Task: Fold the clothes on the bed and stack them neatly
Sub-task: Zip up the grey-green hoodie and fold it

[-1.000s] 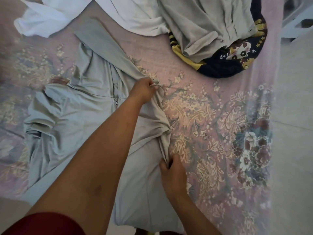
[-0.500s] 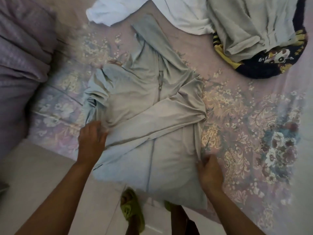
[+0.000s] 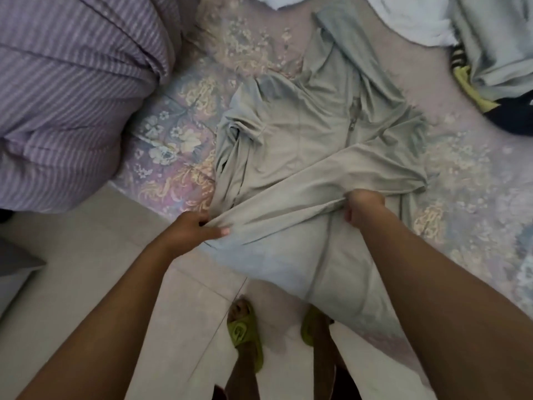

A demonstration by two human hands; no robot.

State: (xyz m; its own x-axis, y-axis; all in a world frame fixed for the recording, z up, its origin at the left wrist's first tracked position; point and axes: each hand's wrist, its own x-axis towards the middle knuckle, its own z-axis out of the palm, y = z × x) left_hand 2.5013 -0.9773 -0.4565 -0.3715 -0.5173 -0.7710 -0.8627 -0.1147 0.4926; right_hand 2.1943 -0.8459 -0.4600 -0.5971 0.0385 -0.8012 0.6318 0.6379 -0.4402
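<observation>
A pale grey-green zip jacket [image 3: 305,140] lies face up on the floral bedsheet [image 3: 178,145], its lower part hanging over the bed's near edge. One sleeve is folded across its front. My left hand [image 3: 193,230] pinches the end of that folded sleeve at the jacket's left side. My right hand [image 3: 364,207] grips the same fold near the middle, fingers curled into the fabric. More clothes wait at the top right: a white garment [image 3: 412,21], a light grey one [image 3: 496,39] and a dark printed one [image 3: 516,111].
A purple striped duvet [image 3: 66,90] is bunched on the bed at the left. Below the bed edge is light tiled floor [image 3: 86,269], where my feet stand in green slippers [image 3: 245,339].
My left hand moved right along the jacket's left edge and took hold of the sleeve end. My right hand moved up from the jacket's right edge to grip the fold. The view shifted left.
</observation>
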